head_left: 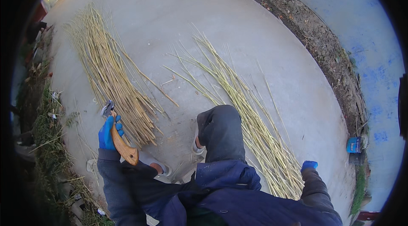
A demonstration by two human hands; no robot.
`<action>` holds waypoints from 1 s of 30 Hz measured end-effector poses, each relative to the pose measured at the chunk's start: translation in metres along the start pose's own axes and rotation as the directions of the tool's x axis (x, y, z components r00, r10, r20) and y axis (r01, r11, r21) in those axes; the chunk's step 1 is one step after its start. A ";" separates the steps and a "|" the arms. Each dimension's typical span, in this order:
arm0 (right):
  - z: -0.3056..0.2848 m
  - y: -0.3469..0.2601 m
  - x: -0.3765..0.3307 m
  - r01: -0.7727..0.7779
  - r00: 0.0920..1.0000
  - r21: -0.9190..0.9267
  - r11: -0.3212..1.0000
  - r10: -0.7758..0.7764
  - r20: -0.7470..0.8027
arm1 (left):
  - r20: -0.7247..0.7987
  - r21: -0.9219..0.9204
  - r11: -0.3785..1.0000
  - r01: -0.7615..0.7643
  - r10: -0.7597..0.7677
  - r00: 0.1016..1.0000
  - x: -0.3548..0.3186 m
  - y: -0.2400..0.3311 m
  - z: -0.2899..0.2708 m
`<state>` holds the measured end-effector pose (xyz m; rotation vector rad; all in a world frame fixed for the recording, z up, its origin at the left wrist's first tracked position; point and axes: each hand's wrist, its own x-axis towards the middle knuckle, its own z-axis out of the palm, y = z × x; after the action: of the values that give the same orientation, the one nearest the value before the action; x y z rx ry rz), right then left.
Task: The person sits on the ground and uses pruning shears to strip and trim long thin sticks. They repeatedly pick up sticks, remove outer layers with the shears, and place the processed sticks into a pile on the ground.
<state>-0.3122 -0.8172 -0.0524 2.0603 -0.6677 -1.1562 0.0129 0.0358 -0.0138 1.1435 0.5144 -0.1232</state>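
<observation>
My left hand [109, 134], in a blue glove, is closed around a tool with a curved wooden handle [124, 146] and a small metal head; its exact kind I cannot make out. The metal head is beside a bundle of dry yellow-brown stalks [117, 85], which lies on the ground at left. My right hand [309, 165], also blue-gloved, is beyond the right sleeve, next to the near end of a second, greener bundle of long thin stalks [250, 115]. Its fingers are too hidden to show whether it grips any stalk.
Pale concrete ground [178, 9] runs between the bundles and beyond. Weeds and litter [51, 153] line the left edge. A dirt strip [310, 30] and a blue-white wall [365, 22] border the right, with a blue can [353, 144] by the wall. My bent knee [221, 128] rises between the bundles.
</observation>
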 end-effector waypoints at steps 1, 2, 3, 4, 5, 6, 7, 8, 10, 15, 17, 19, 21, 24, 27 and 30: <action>-0.025 -0.010 0.018 0.041 0.998 -0.019 0.999 -0.042 -0.041 | -0.031 0.005 1.000 0.006 -0.005 1.000 -0.002 0.004 0.000; -0.056 -0.024 0.038 0.055 0.992 -0.006 0.998 -0.055 -0.116 | -0.018 -0.027 0.998 -0.058 0.057 0.998 -0.003 0.004 0.003; -0.090 -0.040 0.057 0.076 0.979 0.013 0.997 -0.072 -0.192 | 0.033 -0.017 1.000 -0.015 0.015 0.999 -0.004 0.008 0.004; -0.128 -0.061 0.074 0.138 0.945 0.008 0.990 -0.129 -0.301 | -0.007 -0.052 0.995 -0.085 0.085 0.996 -0.005 0.005 0.009; -0.170 -0.080 0.090 0.184 0.904 -0.001 0.983 -0.169 -0.392 | -0.003 -0.072 0.997 -0.030 0.029 1.000 -0.006 0.006 0.011; -0.216 -0.102 0.104 0.286 0.828 -0.010 0.958 -0.252 -0.500 | -0.044 -0.048 0.998 -0.031 0.029 0.999 -0.007 0.005 0.015; -0.265 -0.128 0.113 0.369 0.746 -0.025 0.929 -0.312 -0.588 | -0.036 -0.056 0.998 -0.031 0.029 0.999 -0.008 0.005 0.020; -0.314 -0.157 0.117 0.390 0.634 -0.078 0.918 -0.329 -0.700 | -0.075 -0.013 1.000 -0.023 0.022 0.997 -0.008 0.005 0.023; -0.413 -0.222 0.113 0.486 0.506 -0.092 0.869 -0.365 -0.782 | -0.124 0.034 0.998 0.047 -0.042 0.991 -0.011 0.008 0.029; -0.578 -0.408 0.053 0.700 0.320 -0.155 0.697 -0.501 -0.804 | -0.164 0.123 0.988 0.090 -0.069 0.984 -0.018 0.020 0.032; -0.600 -0.478 0.030 0.767 0.349 -0.123 0.629 -0.571 -0.743 | -0.171 0.103 0.988 0.117 -0.099 0.980 -0.022 0.024 0.028; -0.602 -0.536 0.016 0.789 0.373 -0.187 0.585 -0.698 -0.611 | -0.194 0.151 0.981 0.126 -0.096 0.976 -0.025 0.027 0.022; -0.594 -0.582 0.011 0.789 0.383 -0.233 0.568 -0.752 -0.536 | -0.196 0.142 0.979 0.149 -0.120 0.973 -0.029 0.034 0.015; -0.582 -0.636 0.012 0.799 0.409 -0.146 0.584 -0.705 -0.579 | -0.212 0.104 0.971 0.216 -0.191 0.959 -0.033 0.047 0.011; -0.568 -0.676 0.016 0.794 0.434 -0.049 0.606 -0.622 -0.652 | -0.255 0.113 0.945 0.308 -0.272 0.928 -0.032 0.056 0.011; -0.563 -0.708 0.020 0.770 0.494 0.002 0.637 -0.595 -0.634 | -0.262 0.119 0.926 0.359 -0.320 0.911 -0.028 0.059 0.011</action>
<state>0.2647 -0.2050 -0.3865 2.8814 0.4110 -0.7067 0.0129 0.0468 0.0514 1.2285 0.9327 -0.3398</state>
